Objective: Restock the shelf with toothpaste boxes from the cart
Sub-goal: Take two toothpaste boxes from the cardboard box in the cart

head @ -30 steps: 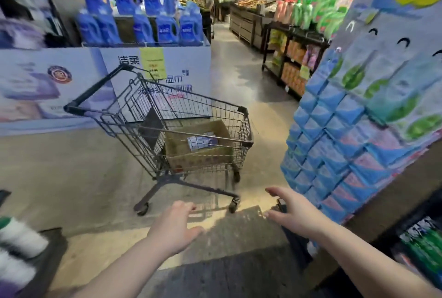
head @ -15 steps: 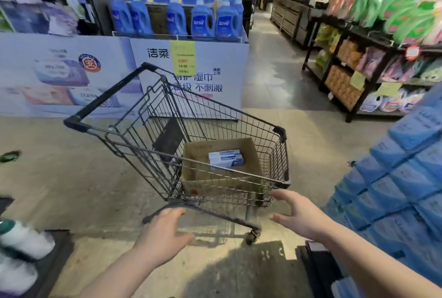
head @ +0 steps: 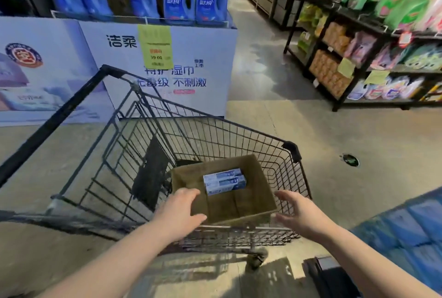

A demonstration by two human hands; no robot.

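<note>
Since the cart (head: 216, 134) came nearer, left hand (head: 179, 211), right hand (head: 299, 214) spread, flanking carton (head: 239, 204).

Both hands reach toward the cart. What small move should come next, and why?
Probably lower the left hand into the cardboard box and take the toothpaste boxes. Both hands are open and empty, the right hand hovers by the box's right edge, and the toothpaste lies just ahead of the left hand.

Display panel (head: 210, 46) reads "洁柔"; yellow tag (head: 155, 41) "39 00".
</note>
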